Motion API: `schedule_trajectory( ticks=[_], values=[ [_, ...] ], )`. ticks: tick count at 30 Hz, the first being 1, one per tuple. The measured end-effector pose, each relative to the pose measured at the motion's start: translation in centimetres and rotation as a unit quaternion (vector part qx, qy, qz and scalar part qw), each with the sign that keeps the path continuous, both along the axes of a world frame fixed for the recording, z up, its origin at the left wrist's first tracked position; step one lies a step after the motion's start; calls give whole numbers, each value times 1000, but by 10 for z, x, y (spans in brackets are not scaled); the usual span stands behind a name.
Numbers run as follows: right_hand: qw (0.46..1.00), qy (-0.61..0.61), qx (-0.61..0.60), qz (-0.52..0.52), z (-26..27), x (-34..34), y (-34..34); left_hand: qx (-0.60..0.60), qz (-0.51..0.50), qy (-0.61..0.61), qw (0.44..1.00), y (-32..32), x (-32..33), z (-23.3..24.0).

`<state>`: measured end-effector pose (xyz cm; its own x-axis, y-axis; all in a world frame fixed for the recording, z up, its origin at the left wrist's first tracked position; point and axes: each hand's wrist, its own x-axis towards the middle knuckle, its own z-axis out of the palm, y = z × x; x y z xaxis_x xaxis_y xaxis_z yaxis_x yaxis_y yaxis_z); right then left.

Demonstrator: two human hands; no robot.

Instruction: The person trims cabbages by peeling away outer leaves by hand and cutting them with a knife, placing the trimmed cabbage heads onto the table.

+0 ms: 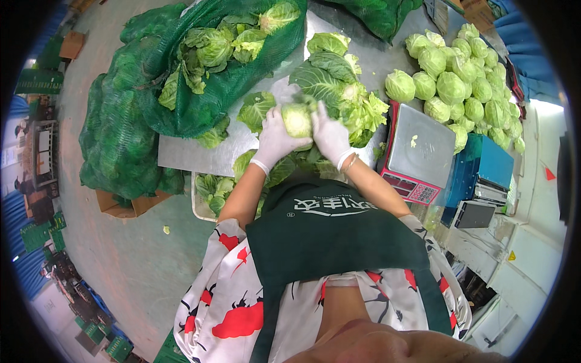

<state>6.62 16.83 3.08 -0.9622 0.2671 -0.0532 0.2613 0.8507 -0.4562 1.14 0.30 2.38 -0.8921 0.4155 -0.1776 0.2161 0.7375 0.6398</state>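
A pale green cabbage head (297, 120) is held between my two hands, its cut stem end facing up. My left hand (280, 138), in a white glove, wraps the cabbage's left side with the thumb along its lower edge. On the other side, my right hand (331, 135), also gloved, presses against the cabbage; its fingertips are blurred beside a dark green bit. Loose outer cabbage leaves (329, 86) are heaped just beyond and to the right of my hands. Another loose leaf (255, 111) lies to the left on the metal table (199, 156).
An open green mesh sack (236, 81) of cabbages lies at the upper left, near more filled sacks (122, 122). At right stand a weighing scale (422, 134) and a pile of trimmed cabbages (454, 86). A white crate (197, 208) with leaves sits below the table edge.
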Motion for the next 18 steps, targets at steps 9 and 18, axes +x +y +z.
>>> schedule_trajectory(
  ticks=[9,18],
  values=[
    [997,-57,-16,-51,-58,4,97,285,248,-215,901,-34,14,-47],
    [976,-39,24,213,35,-10,34,24,81,-13,996,-1,-6,-8]
  ],
)
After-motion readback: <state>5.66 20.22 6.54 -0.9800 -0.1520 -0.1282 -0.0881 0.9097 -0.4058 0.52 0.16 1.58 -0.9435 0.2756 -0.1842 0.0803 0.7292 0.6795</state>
